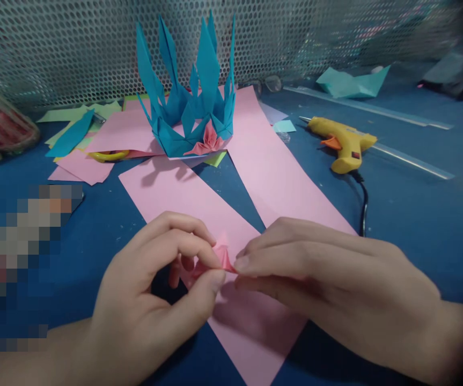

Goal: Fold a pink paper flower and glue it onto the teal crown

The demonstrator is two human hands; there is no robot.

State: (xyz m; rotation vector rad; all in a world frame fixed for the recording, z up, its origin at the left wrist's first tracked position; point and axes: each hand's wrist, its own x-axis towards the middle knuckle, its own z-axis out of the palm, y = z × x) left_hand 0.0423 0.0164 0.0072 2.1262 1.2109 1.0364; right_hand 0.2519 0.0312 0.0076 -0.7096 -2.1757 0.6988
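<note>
In the head view, the left hand [151, 284] pinched a small folded pink piece [223, 256] between thumb and forefinger, its other fingers curled behind. The right hand [328, 279] was clamped on the piece's right end, thumb below and fingertips above, the two hands close together. The piece was between them, in front of the person and above a pink strip [255, 332] on the blue counter [98, 214].

Beyond the hands stood a blue paper crown [175, 142] with tall points, a pink flower [208, 142] at its near edge. A second pink strip [283, 166] ran from beside the crown toward the right hand. To the right lay a yellow glue gun [344, 140], nozzle to the left, a clear stick [412, 162] behind it and a black cord [364, 206] trailing down. Farther back were another clear rod [370, 107] and a folded teal paper [354, 84]. At left, a loose blue piece [70, 135] lay among paper scraps, near a jar [4, 120]. A perforated panel [94, 48] rose at the back.
</note>
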